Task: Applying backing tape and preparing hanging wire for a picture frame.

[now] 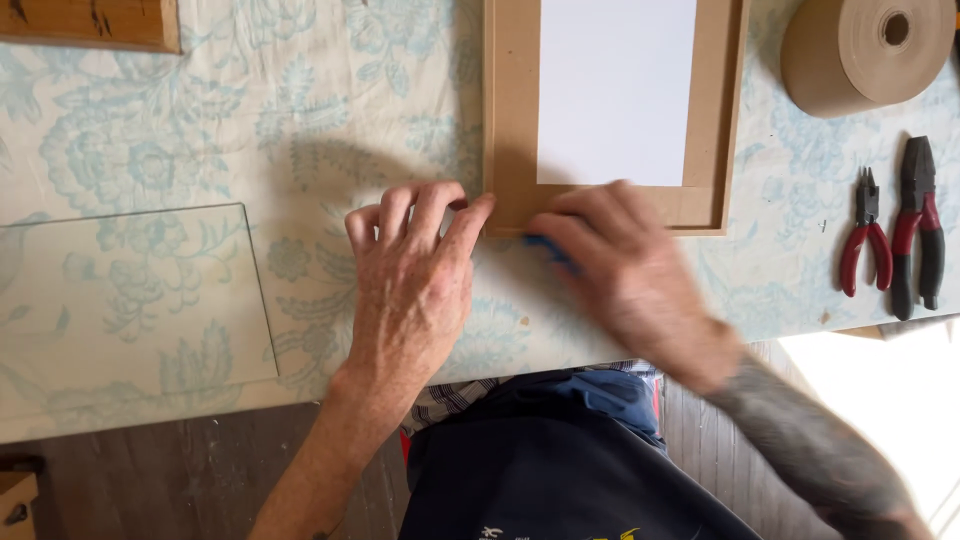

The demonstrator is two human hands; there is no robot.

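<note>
A brown cardboard frame (512, 110) with a white sheet (615, 90) in its middle lies on the table with a floral cloth (200, 120). My left hand (412, 280) rests flat on the cloth, its fingertips pressed against the frame's lower left corner. My right hand (625, 270) is blurred by motion and lies over the frame's lower edge. It is shut on a small blue object (548, 247) that peeks out under the fingers; what the object is cannot be told.
A clear glass pane (130, 300) lies at the left. A roll of brown paper tape (865, 50) stands at the top right. Two red-and-black pliers (865, 235) (918, 230) lie at the right. A wooden piece (90, 22) sits at the top left.
</note>
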